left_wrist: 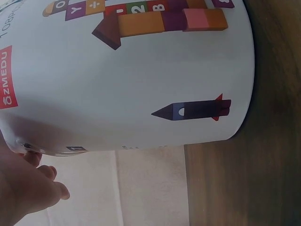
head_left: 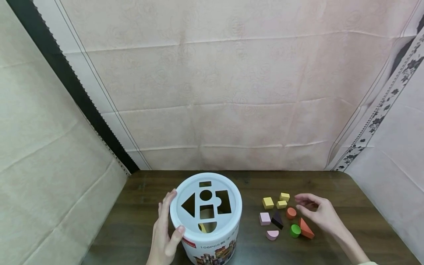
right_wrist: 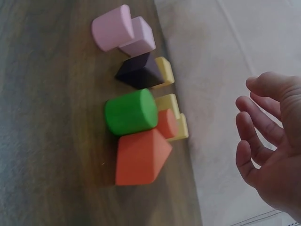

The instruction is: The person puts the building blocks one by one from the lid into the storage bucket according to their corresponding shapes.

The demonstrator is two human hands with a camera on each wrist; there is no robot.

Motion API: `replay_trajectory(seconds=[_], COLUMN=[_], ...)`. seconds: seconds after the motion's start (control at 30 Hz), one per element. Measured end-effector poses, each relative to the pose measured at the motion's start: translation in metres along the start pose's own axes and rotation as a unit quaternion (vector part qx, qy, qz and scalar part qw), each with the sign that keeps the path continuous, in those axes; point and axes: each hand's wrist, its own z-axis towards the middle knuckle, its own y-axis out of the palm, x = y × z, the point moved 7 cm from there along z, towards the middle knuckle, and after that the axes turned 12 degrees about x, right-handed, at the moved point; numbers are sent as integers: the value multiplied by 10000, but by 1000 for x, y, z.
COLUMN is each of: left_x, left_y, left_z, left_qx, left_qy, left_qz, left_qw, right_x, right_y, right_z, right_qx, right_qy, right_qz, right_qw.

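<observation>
A white bucket (head_left: 212, 241) with a pale blue shape-sorter lid (head_left: 228, 184) stands on the table's left half. My left hand (head_left: 164, 232) grips its left side, thumb at the near rim and fingers round the far side. Through the half-round hole a yellow piece (head_left: 202, 227) shows inside. My right hand (head_left: 318, 213) hovers over the right side of the loose blocks, fingers loosely bent, holding nothing. Closest to it are an orange cylinder (head_left: 291, 213) and an orange triangular block (head_left: 306, 229); a green cylinder (right_wrist: 131, 112) lies beside the triangular one.
Left of these lie a black triangular block (head_left: 276, 220), a lilac cube (head_left: 265, 218) and a pink half-round block (head_left: 272, 235). Several yellow blocks (head_left: 268, 203) sit behind them. Pale cloth (head_left: 232, 121) rises along the back edge of the wooden table (head_left: 142, 221).
</observation>
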Motion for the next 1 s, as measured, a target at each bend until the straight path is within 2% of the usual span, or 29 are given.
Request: replay_trajectory(seconds=[0.43, 0.73, 1.0], left_x=[1, -1, -1], left_y=[1, 0, 0], left_z=[0, -1, -1], left_qx=[10, 16, 26], left_qy=[18, -63, -94], left_qz=[-21, 7, 39], left_qw=[10000, 10000, 9999], right_x=[27, 36, 47], right_y=[3, 7, 13], right_z=[-12, -16, -19], right_qx=[21, 74, -119], right_qy=[359, 374, 701], right_qz=[-255, -316, -500], right_qw=[9990, 9988, 9962])
